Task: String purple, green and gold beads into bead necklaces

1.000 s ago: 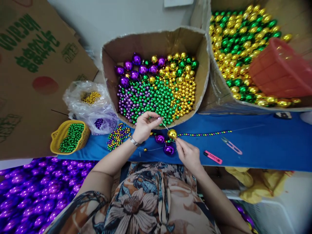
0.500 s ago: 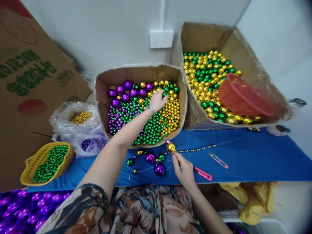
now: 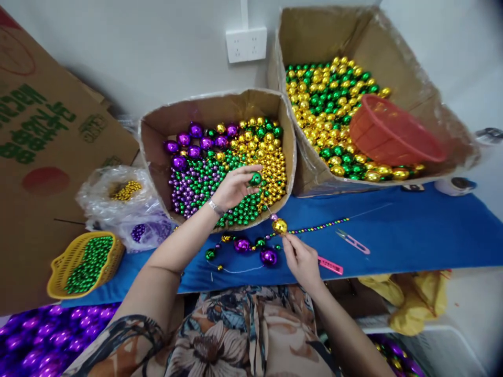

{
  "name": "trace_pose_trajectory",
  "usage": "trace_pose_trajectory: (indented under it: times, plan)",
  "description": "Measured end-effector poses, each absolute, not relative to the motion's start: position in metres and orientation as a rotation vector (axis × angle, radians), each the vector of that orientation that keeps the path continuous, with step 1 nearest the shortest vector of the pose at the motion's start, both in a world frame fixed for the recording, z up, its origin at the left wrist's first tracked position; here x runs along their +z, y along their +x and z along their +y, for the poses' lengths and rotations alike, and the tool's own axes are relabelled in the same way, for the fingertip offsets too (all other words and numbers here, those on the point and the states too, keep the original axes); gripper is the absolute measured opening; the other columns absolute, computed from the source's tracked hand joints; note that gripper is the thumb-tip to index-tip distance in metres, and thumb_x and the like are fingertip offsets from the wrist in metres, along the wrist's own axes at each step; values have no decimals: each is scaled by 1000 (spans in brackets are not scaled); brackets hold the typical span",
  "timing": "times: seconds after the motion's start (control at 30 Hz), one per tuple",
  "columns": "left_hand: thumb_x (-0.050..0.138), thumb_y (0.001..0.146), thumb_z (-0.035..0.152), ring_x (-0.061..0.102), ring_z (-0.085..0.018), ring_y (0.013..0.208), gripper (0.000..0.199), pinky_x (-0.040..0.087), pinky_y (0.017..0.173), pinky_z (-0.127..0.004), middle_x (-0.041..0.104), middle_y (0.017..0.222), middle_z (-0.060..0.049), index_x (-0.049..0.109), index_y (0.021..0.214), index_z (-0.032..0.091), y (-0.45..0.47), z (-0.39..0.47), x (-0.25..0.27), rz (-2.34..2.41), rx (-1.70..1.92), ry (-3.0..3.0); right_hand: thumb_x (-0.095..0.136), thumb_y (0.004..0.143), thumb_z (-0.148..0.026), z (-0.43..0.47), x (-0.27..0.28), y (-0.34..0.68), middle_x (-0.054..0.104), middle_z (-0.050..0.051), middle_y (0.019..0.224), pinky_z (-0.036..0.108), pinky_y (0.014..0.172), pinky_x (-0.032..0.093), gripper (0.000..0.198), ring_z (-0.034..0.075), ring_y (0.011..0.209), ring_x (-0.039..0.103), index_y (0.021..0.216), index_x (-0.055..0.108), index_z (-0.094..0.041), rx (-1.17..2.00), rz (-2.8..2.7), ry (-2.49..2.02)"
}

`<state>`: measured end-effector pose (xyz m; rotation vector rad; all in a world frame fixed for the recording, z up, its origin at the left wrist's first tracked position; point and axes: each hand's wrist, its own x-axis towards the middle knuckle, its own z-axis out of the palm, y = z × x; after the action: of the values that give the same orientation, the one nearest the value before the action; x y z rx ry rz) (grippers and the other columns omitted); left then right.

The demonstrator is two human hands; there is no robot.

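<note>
Between the fingers of my left hand [image 3: 232, 189] is a green bead [image 3: 255, 179], held above the cardboard box [image 3: 215, 99] of loose purple, green and gold beads. My right hand [image 3: 302, 260] pinches the string just at a large gold bead [image 3: 280, 225], with a small light purple bead [image 3: 274, 217] above it. The string's thin end points up toward the box. Below lies the rest of the strung beads, among them large purple beads [image 3: 269, 257] and a green bead [image 3: 210, 254], on the blue cloth [image 3: 243, 277].
A larger box [image 3: 326, 31] of gold and green beads holds a red basket [image 3: 393, 131]. A yellow basket [image 3: 113, 256] with green beads and plastic bags [image 3: 90, 196] stand left. Pink snips [image 3: 356, 242], a pink cutter [image 3: 330, 265] and a thin bead strand [image 3: 320, 226] lie right.
My left hand has come back toward me from the box's far side, now with a green bead in its fingers. My right hand still holds the string; a large purple bead below has shifted right.
</note>
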<state>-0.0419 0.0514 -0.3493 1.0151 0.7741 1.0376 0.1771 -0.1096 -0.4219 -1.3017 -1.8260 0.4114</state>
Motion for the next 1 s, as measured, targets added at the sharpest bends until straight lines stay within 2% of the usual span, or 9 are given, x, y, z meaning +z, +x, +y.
trace_pose_trajectory:
  times: [0.17, 0.4, 0.63, 0.77, 0.9, 1.0]
  plan:
    - [74, 72, 24, 63, -12, 85, 29, 59, 73, -25, 66, 106, -5, 69, 101, 21, -49, 4, -361, 795, 1081, 961, 45, 97, -25, -111, -423, 174, 74, 6, 91, 24, 71, 52, 23, 15, 77, 70, 104, 67, -19, 413, -1904, -1334]
    - [78, 72, 28, 64, -14, 88, 31, 59, 76, -29, 67, 111, -5, 67, 101, 21, -53, -10, -366, 852, 1120, 1082, 45, 98, -26, -113, -428, 169, 75, 5, 90, 24, 71, 51, 25, 14, 76, 71, 104, 67, -18, 381, -1951, -1345]
    - [77, 76, 27, 59, -19, 114, 29, 50, 99, -36, 66, 117, -6, 71, 104, 25, -54, -21, -369, 885, 1171, 1539, 46, 97, -27, -112, -431, 167, 75, 7, 91, 24, 74, 50, 25, 16, 78, 70, 107, 68, -18, 193, -1986, -1462]
    - [70, 83, 31, 62, -18, 111, 25, 50, 99, -36, 67, 115, -6, 70, 108, 27, -48, -30, -374, 910, 1140, 1479, 41, 99, -29, -113, -429, 164, 73, 9, 91, 26, 73, 51, 26, 18, 79, 69, 111, 60, -15, 367, -1954, -1461]
    - [76, 78, 29, 62, -18, 112, 39, 48, 101, -35, 68, 115, -6, 65, 115, 26, -44, -34, -379, 891, 1178, 1303, 35, 100, -28, -115, -429, 167, 69, 6, 86, 26, 72, 51, 25, 16, 77, 67, 111, 55, -17, 649, -1915, -1431]
    - [79, 75, 27, 62, -19, 113, 44, 51, 96, -32, 68, 114, -7, 64, 116, 24, -43, -35, -380, 871, 1179, 1257, 36, 100, -28, -116, -432, 170, 66, 7, 92, 26, 76, 51, 25, 16, 83, 66, 110, 57, -17, 624, -1857, -1417]
